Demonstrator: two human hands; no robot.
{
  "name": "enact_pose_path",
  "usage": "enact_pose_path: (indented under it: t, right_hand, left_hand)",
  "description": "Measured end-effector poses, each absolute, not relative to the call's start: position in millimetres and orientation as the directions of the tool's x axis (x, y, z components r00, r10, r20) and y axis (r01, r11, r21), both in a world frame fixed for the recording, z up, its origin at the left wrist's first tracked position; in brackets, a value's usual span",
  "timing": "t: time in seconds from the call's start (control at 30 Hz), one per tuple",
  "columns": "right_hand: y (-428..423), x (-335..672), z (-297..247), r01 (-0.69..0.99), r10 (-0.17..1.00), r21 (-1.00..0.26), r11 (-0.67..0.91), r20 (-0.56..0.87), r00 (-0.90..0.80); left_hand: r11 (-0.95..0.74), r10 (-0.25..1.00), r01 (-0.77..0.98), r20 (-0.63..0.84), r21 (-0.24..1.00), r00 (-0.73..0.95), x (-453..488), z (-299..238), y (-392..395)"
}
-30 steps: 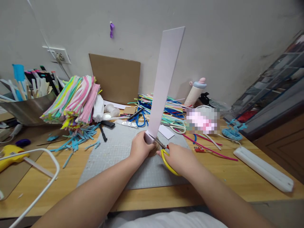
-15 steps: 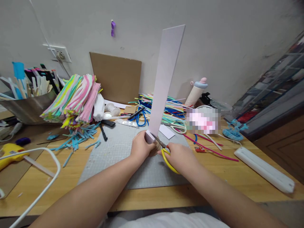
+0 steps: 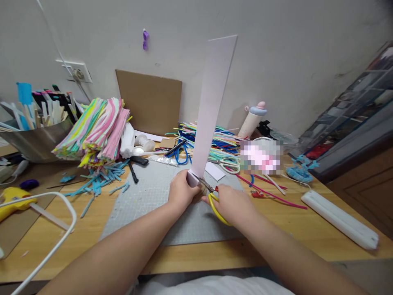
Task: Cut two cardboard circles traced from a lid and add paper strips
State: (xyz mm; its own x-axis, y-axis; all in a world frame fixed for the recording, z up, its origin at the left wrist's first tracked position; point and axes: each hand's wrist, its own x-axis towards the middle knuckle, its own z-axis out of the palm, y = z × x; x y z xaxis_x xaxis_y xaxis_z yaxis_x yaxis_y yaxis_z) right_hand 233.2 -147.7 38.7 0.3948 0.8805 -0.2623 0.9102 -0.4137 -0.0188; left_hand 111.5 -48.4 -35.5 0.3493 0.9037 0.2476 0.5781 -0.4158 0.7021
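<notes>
A long white strip of foam board or stiff card point(image 3: 211, 98) stands upright above the grey cutting mat point(image 3: 147, 209), leaning slightly right. At its lower end my left hand point(image 3: 183, 189) is closed around a folded or boxed white part. My right hand point(image 3: 235, 203) grips yellow-handled scissors point(image 3: 218, 213). Their blades reach the strip's base, just right of my left thumb; whether the blades have cut in cannot be made out. Behind the scissors a small white rectangle point(image 3: 215, 171) lies on the mat.
Pipe-cleaner bundles point(image 3: 95, 131) and a metal bowl of sticks point(image 3: 39, 141) stand left, near a yellow glue gun point(image 3: 14, 200). Loose pipe cleaners point(image 3: 224, 139) lie behind. White-handled scissors point(image 3: 230, 165), a bottle point(image 3: 252, 121) and a long white case point(image 3: 339, 219) are to the right.
The scissor blades have swung slightly and their tips now lie further left across the strip's base. The strip's top has shifted a little left and down. Both hands keep their hold.
</notes>
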Motion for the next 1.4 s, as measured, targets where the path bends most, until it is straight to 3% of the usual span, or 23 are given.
enact_pose_path:
  t: [1.4]
  right_hand:
    - [-133, 239, 32, 0.937, 0.926, -0.057, -0.345, -0.183, 0.330]
  left_hand:
    - [-0.416, 0.904, 0.589, 0.249, 0.692, 0.347, 112, -33, -52]
